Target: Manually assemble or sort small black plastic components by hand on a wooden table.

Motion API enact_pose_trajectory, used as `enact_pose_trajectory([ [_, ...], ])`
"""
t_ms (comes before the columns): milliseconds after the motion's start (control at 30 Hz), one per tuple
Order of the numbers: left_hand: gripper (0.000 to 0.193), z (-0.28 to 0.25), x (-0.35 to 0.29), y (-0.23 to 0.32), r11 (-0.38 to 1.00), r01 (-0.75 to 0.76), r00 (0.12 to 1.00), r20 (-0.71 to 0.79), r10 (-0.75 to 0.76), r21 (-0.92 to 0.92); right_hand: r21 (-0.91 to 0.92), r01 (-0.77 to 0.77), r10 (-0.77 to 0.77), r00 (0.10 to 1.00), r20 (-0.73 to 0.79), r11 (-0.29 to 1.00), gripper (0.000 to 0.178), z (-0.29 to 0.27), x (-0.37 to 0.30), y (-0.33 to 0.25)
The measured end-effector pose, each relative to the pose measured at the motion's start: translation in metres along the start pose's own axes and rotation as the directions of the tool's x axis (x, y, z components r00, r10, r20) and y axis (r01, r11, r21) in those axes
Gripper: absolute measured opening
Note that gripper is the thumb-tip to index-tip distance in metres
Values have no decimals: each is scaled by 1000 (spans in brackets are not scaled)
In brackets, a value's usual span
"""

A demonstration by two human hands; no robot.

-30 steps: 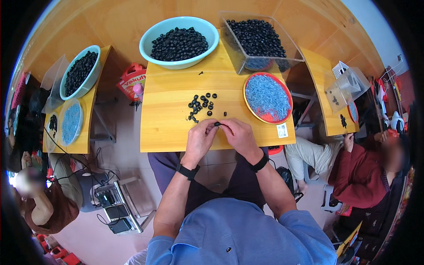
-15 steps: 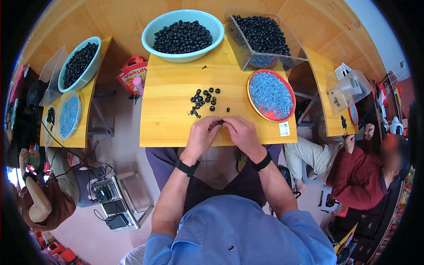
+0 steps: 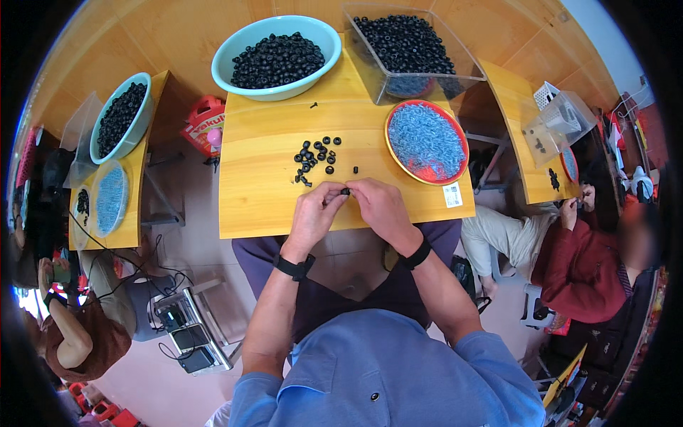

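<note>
My left hand (image 3: 313,215) and my right hand (image 3: 382,212) meet over the front of the wooden table. Their fingertips pinch a small black round part (image 3: 346,191) between them; its finer shape is too small to make out. Just beyond lies a loose group of small black ring-shaped parts (image 3: 308,155), and one single black part (image 3: 356,170) sits closest to my right fingers. On the right stands a red plate with a yellow rim (image 3: 466,153), heaped with tiny blue-grey pieces (image 3: 425,139).
At the back are a turquoise basin (image 3: 220,67) and a clear plastic box (image 3: 466,71), both full of black parts. A white label (image 3: 452,195) lies at the right edge. Co-workers sit at side tables, one in a dark red jacket (image 3: 580,267). A metal stool (image 3: 203,334) stands left.
The whole view has turned and shifted slightly, with the table sliding left. Both hands stay together on the small black part, which now shows a little more between the fingertips.
</note>
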State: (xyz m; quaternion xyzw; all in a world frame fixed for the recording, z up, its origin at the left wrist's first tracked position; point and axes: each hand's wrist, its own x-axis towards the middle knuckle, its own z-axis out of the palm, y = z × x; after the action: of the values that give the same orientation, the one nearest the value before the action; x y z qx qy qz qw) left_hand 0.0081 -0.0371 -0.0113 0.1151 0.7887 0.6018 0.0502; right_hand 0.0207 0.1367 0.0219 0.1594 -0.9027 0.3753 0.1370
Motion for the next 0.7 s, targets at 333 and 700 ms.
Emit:
enact_pose_trajectory([
  [333, 12, -1, 2, -2, 1000, -29, 999, 22, 29, 8, -46, -35, 36, 999, 10, 998, 11, 2, 7, -2],
  [700, 9, 0, 8, 1, 975, 125, 992, -8, -129, -184, -117, 0, 9, 997, 81, 993, 18, 20, 6, 0],
])
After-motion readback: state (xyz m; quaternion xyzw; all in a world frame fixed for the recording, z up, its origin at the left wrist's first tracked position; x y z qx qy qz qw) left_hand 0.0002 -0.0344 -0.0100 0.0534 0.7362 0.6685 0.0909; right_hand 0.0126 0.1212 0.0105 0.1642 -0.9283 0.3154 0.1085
